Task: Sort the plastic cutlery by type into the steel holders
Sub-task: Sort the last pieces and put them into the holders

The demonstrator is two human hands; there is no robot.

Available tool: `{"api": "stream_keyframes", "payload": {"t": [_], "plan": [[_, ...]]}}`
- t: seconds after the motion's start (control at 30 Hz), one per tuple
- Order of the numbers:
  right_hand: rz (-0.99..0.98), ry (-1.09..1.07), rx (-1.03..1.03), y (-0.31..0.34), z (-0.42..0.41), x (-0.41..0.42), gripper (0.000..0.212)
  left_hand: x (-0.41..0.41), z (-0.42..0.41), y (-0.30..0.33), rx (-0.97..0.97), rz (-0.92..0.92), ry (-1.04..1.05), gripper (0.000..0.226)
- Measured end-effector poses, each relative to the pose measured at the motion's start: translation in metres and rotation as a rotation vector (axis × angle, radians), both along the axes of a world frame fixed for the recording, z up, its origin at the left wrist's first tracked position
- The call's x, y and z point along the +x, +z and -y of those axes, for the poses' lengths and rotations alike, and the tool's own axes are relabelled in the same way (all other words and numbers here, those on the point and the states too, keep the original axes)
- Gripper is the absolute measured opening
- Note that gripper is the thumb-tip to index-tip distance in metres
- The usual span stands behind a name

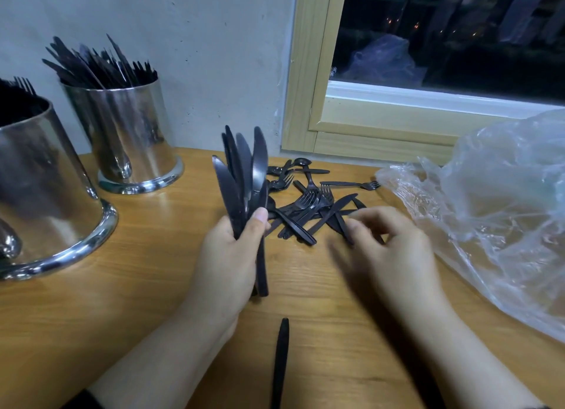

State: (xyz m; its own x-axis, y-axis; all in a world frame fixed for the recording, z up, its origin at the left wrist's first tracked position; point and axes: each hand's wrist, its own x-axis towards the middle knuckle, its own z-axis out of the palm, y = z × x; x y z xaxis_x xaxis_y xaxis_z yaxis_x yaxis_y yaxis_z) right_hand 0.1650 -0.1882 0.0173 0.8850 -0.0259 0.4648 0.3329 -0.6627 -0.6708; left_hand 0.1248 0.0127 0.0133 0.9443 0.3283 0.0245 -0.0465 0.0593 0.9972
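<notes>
My left hand [230, 255] grips a fanned bunch of black plastic knives [244, 170], blades pointing up, above the wooden table. My right hand [388, 246] hovers, blurred, with loosely curled fingers over the near edge of a loose pile of black forks, spoons and knives [308, 203]; whether it touches a piece I cannot tell. Two steel holders stand at the left: the far one [131, 139] is full of knives, the near one [42, 194] holds forks. A single black handle [280, 359] lies on the table near me.
A crumpled clear plastic bag [495, 213] covers the table's right side. A grey wall and a wood-framed window [308, 109] close off the back. Bare tabletop [146, 286] lies between the holders and my arms.
</notes>
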Motion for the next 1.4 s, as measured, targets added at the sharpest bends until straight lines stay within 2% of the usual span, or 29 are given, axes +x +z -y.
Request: {"api": "stream_keyframes", "payload": {"t": [0.07, 0.13, 0.2, 0.3, 0.37, 0.43, 0.63, 0.7, 0.77, 0.83, 0.97, 1.1, 1.27, 1.33, 1.4], "plan": [[-0.131, -0.128, -0.089, 0.001, 0.026, 0.013, 0.015, 0.002, -0.002, 0.001, 0.024, 0.034, 0.049, 0.04], [-0.3, -0.17, -0.213, 0.001, 0.041, 0.019, 0.038, 0.003, -0.004, 0.004, 0.038, 0.078, 0.112, 0.03], [-0.396, -0.195, -0.298, 0.002, 0.044, 0.023, 0.051, 0.002, -0.004, 0.007, 0.117, 0.118, 0.151, 0.022], [-0.415, -0.203, -0.329, 0.005, 0.039, 0.025, 0.047, 0.002, -0.006, 0.003, 0.276, 0.12, 0.107, 0.009], [-0.42, -0.216, -0.35, 0.007, 0.037, 0.025, 0.041, 0.001, -0.004, 0.001, 0.406, 0.06, 0.016, 0.007], [-0.422, -0.236, -0.372, 0.008, 0.037, 0.024, 0.035, 0.001, -0.003, -0.002, 0.446, 0.048, -0.06, 0.008], [-0.433, -0.246, -0.315, 0.013, 0.035, 0.021, 0.018, 0.002, -0.005, -0.006, 0.253, 0.061, -0.105, 0.008], [-0.414, -0.251, -0.272, 0.014, 0.037, 0.019, 0.013, 0.001, -0.005, -0.006, 0.146, 0.043, -0.107, 0.019], [-0.355, -0.279, -0.203, 0.012, 0.04, 0.017, 0.017, 0.002, -0.005, -0.007, 0.087, 0.033, -0.089, 0.031], [-0.252, -0.289, -0.097, 0.01, 0.036, 0.012, 0.021, 0.002, -0.004, -0.007, 0.041, 0.016, -0.068, 0.033], [0.015, -0.084, 0.011, 0.01, 0.001, -0.004, 0.017, 0.004, -0.002, -0.005, -0.049, 0.004, -0.08, 0.031], [0.21, 0.212, -0.124, 0.005, -0.042, -0.017, 0.017, 0.003, 0.001, 0.003, -0.085, 0.045, -0.132, 0.031], [0.095, 0.388, -0.162, 0.002, -0.051, -0.031, 0.018, 0.002, 0.0, 0.0, -0.031, 0.012, -0.078, 0.025], [-0.038, 0.498, -0.218, 0.005, -0.039, -0.031, 0.018, 0.005, -0.006, 0.0, 0.013, 0.031, 0.034, 0.025], [-0.222, 0.699, -0.295, 0.006, -0.025, -0.032, 0.022, 0.007, -0.013, 0.0, 0.079, 0.074, 0.128, 0.029]]}}
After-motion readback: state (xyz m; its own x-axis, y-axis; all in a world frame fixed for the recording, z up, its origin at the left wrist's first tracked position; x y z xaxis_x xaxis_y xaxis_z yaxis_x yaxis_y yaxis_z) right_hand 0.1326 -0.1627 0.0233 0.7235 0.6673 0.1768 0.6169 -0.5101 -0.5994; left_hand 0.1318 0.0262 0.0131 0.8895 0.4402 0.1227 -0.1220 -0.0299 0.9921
